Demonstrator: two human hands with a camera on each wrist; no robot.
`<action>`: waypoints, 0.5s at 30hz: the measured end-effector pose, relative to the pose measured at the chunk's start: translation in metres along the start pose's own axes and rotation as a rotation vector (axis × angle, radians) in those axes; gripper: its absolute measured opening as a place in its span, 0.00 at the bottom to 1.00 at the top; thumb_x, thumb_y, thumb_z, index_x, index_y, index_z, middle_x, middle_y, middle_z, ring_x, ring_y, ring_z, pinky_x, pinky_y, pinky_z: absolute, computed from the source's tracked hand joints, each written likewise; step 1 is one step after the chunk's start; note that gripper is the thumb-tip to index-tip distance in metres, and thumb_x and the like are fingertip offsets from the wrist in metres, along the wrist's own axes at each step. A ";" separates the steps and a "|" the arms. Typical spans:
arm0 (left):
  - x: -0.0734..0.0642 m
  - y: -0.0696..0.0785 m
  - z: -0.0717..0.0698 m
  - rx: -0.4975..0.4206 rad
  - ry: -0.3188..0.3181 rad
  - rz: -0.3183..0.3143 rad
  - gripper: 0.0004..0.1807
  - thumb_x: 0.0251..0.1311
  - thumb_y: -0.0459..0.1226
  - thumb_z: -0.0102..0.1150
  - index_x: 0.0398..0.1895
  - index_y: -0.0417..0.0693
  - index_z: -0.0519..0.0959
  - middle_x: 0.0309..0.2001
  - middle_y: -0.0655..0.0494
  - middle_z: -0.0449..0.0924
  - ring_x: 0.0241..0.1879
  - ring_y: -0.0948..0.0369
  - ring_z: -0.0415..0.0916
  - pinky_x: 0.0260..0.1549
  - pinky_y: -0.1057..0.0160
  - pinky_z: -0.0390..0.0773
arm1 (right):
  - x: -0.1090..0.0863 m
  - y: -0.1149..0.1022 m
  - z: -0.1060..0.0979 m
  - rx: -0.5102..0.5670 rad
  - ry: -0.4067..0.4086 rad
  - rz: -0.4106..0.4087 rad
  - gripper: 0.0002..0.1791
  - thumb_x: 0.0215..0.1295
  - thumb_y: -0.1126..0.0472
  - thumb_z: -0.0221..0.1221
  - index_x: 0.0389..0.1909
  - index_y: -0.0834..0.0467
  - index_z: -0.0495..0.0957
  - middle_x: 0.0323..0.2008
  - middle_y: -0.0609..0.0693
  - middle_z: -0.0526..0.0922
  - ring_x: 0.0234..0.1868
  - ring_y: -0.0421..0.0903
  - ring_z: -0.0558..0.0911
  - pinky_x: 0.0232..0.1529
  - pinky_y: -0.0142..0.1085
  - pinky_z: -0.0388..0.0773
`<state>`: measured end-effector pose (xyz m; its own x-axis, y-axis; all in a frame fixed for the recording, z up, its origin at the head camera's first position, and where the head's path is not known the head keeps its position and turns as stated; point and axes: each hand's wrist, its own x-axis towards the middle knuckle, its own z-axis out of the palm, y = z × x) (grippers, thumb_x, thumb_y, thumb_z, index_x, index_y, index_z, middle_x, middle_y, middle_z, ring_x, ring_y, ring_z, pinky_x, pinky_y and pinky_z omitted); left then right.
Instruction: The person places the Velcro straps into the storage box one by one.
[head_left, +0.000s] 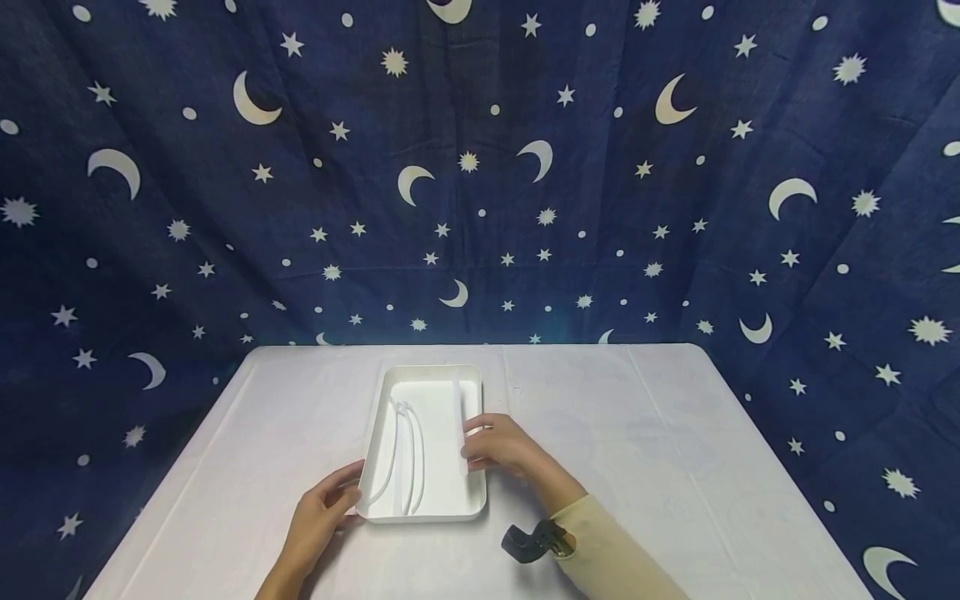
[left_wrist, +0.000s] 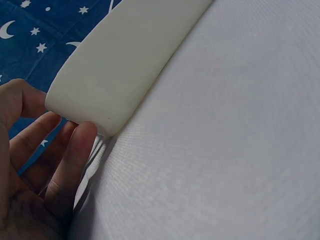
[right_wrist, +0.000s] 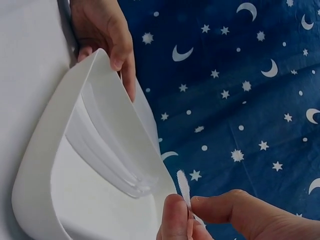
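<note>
A shallow white tray (head_left: 442, 493) lies on the white-covered table. At its near left corner, my left hand (head_left: 315, 518) grips the tray, with thumb and fingers about the rim; the left wrist view shows the tray's outer wall (left_wrist: 125, 60) beside those fingers. My right hand (head_left: 504, 446) reaches over the tray's right edge and pinches a thin white strip (head_left: 458, 408) between thumb and fingers. In the right wrist view, the short visible end of this strip (right_wrist: 183, 185) has a ribbed edge. Several slender white curved strips (head_left: 405, 407) lie along the tray's left half, close together at their far ends.
White cloth (head_left: 637, 467) covers the table around the tray. A dark blue curtain (head_left: 480, 233) with moons and stars hangs behind and at both sides. A black wrist mount (head_left: 527, 543) sits by the right sleeve (head_left: 611, 550).
</note>
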<state>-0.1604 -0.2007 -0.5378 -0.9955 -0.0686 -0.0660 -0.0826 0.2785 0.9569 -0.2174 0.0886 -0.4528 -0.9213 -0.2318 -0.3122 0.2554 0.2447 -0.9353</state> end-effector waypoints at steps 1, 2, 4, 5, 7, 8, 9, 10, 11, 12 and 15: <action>0.000 0.000 0.000 0.003 0.003 -0.004 0.26 0.62 0.37 0.61 0.64 0.44 0.73 0.61 0.41 0.76 0.52 0.49 0.81 0.35 0.64 0.88 | 0.000 0.000 0.001 -0.011 -0.002 -0.002 0.28 0.48 0.72 0.64 0.55 0.71 0.73 0.34 0.58 0.86 0.27 0.45 0.85 0.35 0.38 0.88; 0.000 -0.001 0.000 0.006 0.005 -0.009 0.26 0.62 0.37 0.61 0.64 0.44 0.73 0.61 0.41 0.76 0.52 0.49 0.81 0.35 0.64 0.88 | 0.000 0.000 0.003 -0.017 -0.003 -0.003 0.28 0.48 0.72 0.64 0.55 0.70 0.73 0.34 0.58 0.86 0.27 0.45 0.85 0.35 0.38 0.88; 0.000 -0.002 0.000 0.011 0.008 -0.018 0.26 0.62 0.37 0.61 0.64 0.45 0.73 0.61 0.42 0.76 0.51 0.50 0.82 0.35 0.65 0.88 | -0.001 0.000 0.006 -0.026 -0.007 -0.005 0.28 0.48 0.72 0.64 0.54 0.70 0.74 0.34 0.59 0.85 0.27 0.46 0.85 0.34 0.38 0.88; 0.000 -0.002 0.000 0.012 0.009 -0.024 0.26 0.62 0.37 0.61 0.64 0.45 0.73 0.61 0.42 0.76 0.51 0.51 0.82 0.35 0.65 0.88 | -0.001 0.000 0.007 -0.027 -0.009 -0.005 0.28 0.48 0.72 0.64 0.54 0.70 0.74 0.33 0.59 0.85 0.27 0.46 0.85 0.34 0.38 0.88; 0.000 -0.002 0.000 0.015 0.012 -0.028 0.26 0.62 0.37 0.61 0.64 0.45 0.74 0.61 0.42 0.76 0.51 0.52 0.82 0.34 0.65 0.88 | -0.001 0.000 0.010 -0.017 -0.016 -0.005 0.28 0.47 0.73 0.64 0.54 0.70 0.74 0.33 0.59 0.85 0.27 0.46 0.85 0.34 0.39 0.88; 0.000 -0.003 0.000 0.018 0.013 -0.026 0.26 0.62 0.37 0.61 0.64 0.45 0.73 0.61 0.42 0.76 0.50 0.52 0.82 0.34 0.65 0.88 | -0.001 0.000 0.011 -0.010 -0.018 -0.004 0.27 0.47 0.73 0.63 0.53 0.70 0.74 0.33 0.59 0.85 0.27 0.46 0.85 0.34 0.39 0.88; 0.001 -0.003 0.000 0.017 0.014 -0.026 0.26 0.62 0.37 0.61 0.64 0.45 0.74 0.61 0.42 0.76 0.50 0.52 0.82 0.34 0.65 0.88 | -0.001 0.001 0.012 -0.008 -0.020 -0.005 0.27 0.47 0.74 0.63 0.53 0.70 0.74 0.33 0.59 0.85 0.26 0.46 0.85 0.34 0.39 0.88; 0.001 -0.003 0.000 0.019 0.013 -0.019 0.26 0.62 0.37 0.61 0.64 0.44 0.73 0.61 0.42 0.76 0.50 0.52 0.82 0.34 0.64 0.88 | -0.001 0.001 0.013 -0.003 -0.022 -0.006 0.27 0.47 0.74 0.63 0.53 0.70 0.74 0.33 0.59 0.85 0.26 0.46 0.85 0.34 0.39 0.89; 0.001 -0.003 0.000 0.019 0.015 -0.018 0.26 0.62 0.37 0.61 0.64 0.45 0.73 0.61 0.42 0.77 0.50 0.52 0.82 0.34 0.64 0.88 | -0.001 0.002 0.014 0.000 -0.024 -0.007 0.27 0.47 0.74 0.63 0.53 0.70 0.74 0.33 0.59 0.85 0.26 0.46 0.85 0.34 0.39 0.89; 0.001 -0.003 0.000 0.018 0.016 -0.018 0.26 0.61 0.37 0.61 0.64 0.45 0.74 0.61 0.42 0.77 0.50 0.52 0.82 0.34 0.64 0.88 | -0.001 0.002 0.015 -0.001 -0.025 -0.009 0.27 0.47 0.74 0.63 0.53 0.70 0.74 0.33 0.58 0.85 0.26 0.46 0.85 0.33 0.39 0.89; 0.001 -0.003 0.000 0.017 0.016 -0.019 0.26 0.61 0.37 0.61 0.64 0.45 0.74 0.61 0.42 0.77 0.50 0.53 0.82 0.34 0.64 0.88 | -0.001 0.004 0.019 -0.002 -0.034 -0.016 0.28 0.46 0.74 0.63 0.53 0.70 0.74 0.32 0.58 0.85 0.26 0.47 0.85 0.33 0.40 0.89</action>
<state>-0.1614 -0.2014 -0.5408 -0.9928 -0.0895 -0.0791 -0.1022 0.2936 0.9504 -0.2097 0.0717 -0.4590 -0.9148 -0.2672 -0.3028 0.2403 0.2424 -0.9399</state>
